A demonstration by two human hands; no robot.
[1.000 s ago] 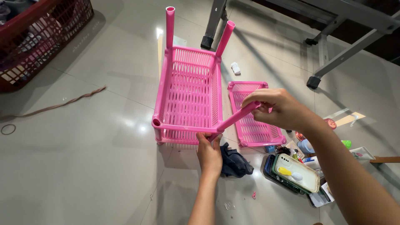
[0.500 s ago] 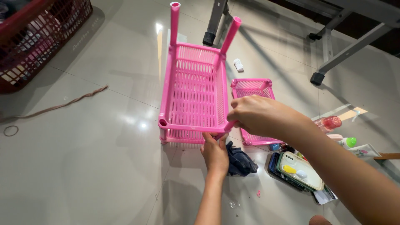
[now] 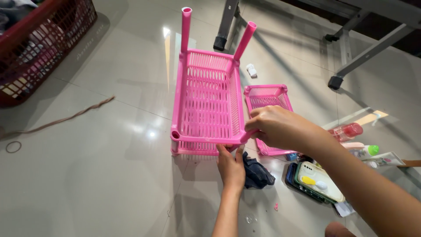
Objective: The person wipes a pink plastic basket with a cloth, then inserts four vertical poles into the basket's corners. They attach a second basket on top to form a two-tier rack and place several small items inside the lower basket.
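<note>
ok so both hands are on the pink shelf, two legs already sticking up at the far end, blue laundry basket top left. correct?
Not quite: the basket at top left is red, not blue, as the head view shows. The rest holds: left hand and right hand are on the pink shelf, two legs up at the far end.

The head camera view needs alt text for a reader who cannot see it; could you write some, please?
Two bare hands work on a pink slatted plastic shelf on a tiled floor: the left hand steadies its near edge, the right hand grips a pink tube at its corner. A smaller pink tray lies alongside.
</note>
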